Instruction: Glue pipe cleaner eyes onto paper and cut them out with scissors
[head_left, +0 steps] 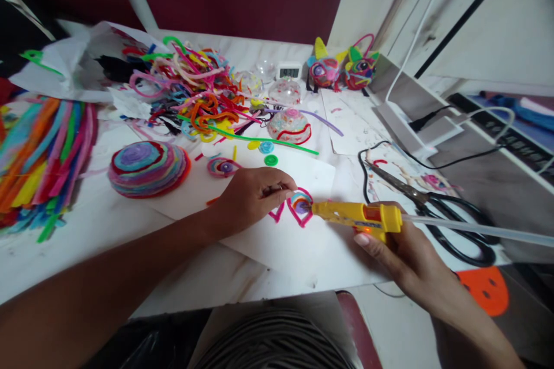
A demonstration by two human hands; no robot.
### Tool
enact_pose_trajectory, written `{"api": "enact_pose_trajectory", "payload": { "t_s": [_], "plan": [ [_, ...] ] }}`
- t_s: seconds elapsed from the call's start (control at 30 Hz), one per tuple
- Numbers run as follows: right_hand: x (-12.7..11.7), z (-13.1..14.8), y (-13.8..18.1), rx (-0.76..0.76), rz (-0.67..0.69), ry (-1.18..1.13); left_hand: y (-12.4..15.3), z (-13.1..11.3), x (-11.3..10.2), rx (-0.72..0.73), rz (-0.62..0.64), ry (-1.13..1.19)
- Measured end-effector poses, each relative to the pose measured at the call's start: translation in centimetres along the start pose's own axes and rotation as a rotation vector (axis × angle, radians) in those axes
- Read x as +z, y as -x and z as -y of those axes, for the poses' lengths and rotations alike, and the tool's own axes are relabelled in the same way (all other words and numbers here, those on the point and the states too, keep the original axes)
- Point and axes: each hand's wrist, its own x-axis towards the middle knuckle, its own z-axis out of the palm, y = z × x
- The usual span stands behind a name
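Note:
My right hand [400,248] is closed around a yellow glue gun [359,216], a clear glue stick sticking out of its back. Its nozzle touches a small coiled pipe-cleaner piece [300,204] with a pink outline, lying on a white sheet of paper [303,242]. My left hand [255,196] is closed in a pinch, pressing on the left edge of that piece with what looks like a thin stick between the fingertips.
A striped pipe-cleaner dome [147,167] sits to the left. A tangled heap of pipe cleaners [194,92] lies behind, with a flat bundle [38,155] at far left. Black scissors [437,207] and cables lie to the right. Two finished colourful figures [341,69] stand at the back.

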Motion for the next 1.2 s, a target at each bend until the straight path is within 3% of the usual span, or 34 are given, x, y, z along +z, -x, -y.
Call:
{"api": "enact_pose_trajectory", "payload": {
  "t_s": [0.7,1.0,1.2],
  "plan": [
    [0.34,-0.24,-0.09,-0.061,-0.023,0.024,0.07,0.05,0.13,0.009,0.004,-0.011],
    [0.46,-0.84,-0.03,0.031,0.006,-0.010,0.12,-0.05,0.04,-0.001,0.014,-0.017],
    [0.44,-0.80,-0.01,0.034,-0.062,-0.025,0.11,-0.01,0.12,0.012,0.005,-0.011]
  ]
}}
